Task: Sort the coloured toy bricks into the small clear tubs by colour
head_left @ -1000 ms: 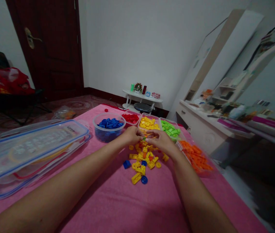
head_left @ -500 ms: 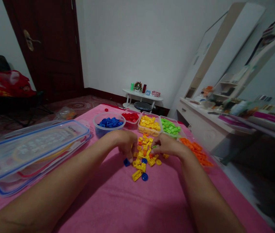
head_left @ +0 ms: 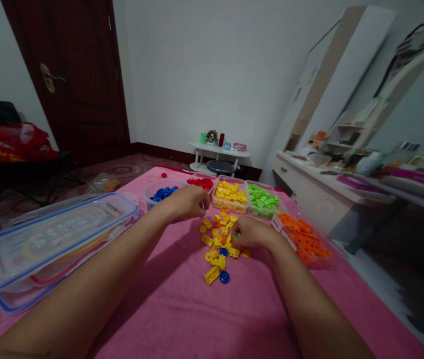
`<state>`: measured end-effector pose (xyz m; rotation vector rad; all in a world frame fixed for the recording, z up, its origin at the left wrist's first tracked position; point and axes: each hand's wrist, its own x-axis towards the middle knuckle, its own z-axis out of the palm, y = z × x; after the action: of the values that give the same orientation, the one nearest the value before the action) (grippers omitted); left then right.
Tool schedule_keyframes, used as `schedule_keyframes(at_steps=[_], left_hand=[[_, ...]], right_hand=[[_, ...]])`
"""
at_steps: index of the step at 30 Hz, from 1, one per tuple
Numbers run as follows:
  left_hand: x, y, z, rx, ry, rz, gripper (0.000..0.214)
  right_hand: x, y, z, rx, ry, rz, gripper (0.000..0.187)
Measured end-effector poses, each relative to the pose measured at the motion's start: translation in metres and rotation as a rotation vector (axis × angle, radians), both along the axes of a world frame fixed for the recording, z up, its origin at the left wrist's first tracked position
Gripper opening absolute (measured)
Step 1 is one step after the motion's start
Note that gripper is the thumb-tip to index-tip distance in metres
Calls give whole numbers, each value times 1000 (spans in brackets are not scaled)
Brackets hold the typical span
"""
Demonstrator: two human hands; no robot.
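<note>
Several yellow toy bricks lie in a loose pile on the pink cloth, with a few orange pieces and two blue round pieces among them. Up over the pile's far left side, beside the blue bowl, is my left hand, its fingers pinched together. The dark blue brick it was touching no longer lies on the cloth; the fingers hide what they hold. At the pile's right edge my right hand is curled, with a bit of a light green piece showing at its fingertips.
Behind the pile stand a round bowl of blue bricks and tubs of red bricks, yellow bricks and green bricks. A tub of orange bricks is at right. Stacked clear lids lie at left.
My left hand has risen away from the pile toward the blue bowl, and the dark blue brick is gone from the cloth. My right hand stays at the pile with the green piece.
</note>
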<state>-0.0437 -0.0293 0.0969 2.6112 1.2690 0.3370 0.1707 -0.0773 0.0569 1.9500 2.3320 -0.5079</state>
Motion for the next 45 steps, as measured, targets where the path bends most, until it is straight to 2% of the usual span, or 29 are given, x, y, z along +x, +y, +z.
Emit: schedule_keyframes(at_steps=[3,6,9,12,14,16,20,25,28,32,34,37,40,42,44,45], left_hand=[[-19,12,7,225,34,323,29],[-30,22,6,294,104,440,31],[-24,25,-1,268,-17,365,31],[-5,20,-9,99,-205,116,28],[9,14,-15,-10,-265,-16,26],[21,9,-25,-62,-245,-64,24],[34,9,-50,-78,-141,-43,23],[42,15,-80,111,-165,-4,22],[44,13,-86,160,-101,8,22],[44,7,-81,149,-40,79,26],[44,4,-78,142,-9,117,26],[45,3,-77,152,22,156,25],[46,4,-79,124,-18,159,27],[47,6,-83,94,-54,149,32],[49,8,-87,88,-62,145,35],[50,9,-89,98,-60,146,34]], right_hand=[[1,1,-1,7,12,11,4],[5,4,-1,30,20,2,2],[13,9,2,89,135,-33,6],[23,11,7,166,366,-20,18],[28,11,10,143,527,-13,24],[32,10,12,91,637,-21,26],[36,10,13,39,651,-37,22],[36,13,6,70,544,-33,19],[35,17,-1,167,380,-19,16],[41,25,-8,305,214,-163,13],[44,28,-8,363,240,-236,12],[43,29,-4,401,556,-362,15],[36,26,2,390,1145,-495,22],[30,23,6,336,1537,-531,24],[26,22,8,284,1760,-528,23],[25,22,9,274,1789,-515,23]])
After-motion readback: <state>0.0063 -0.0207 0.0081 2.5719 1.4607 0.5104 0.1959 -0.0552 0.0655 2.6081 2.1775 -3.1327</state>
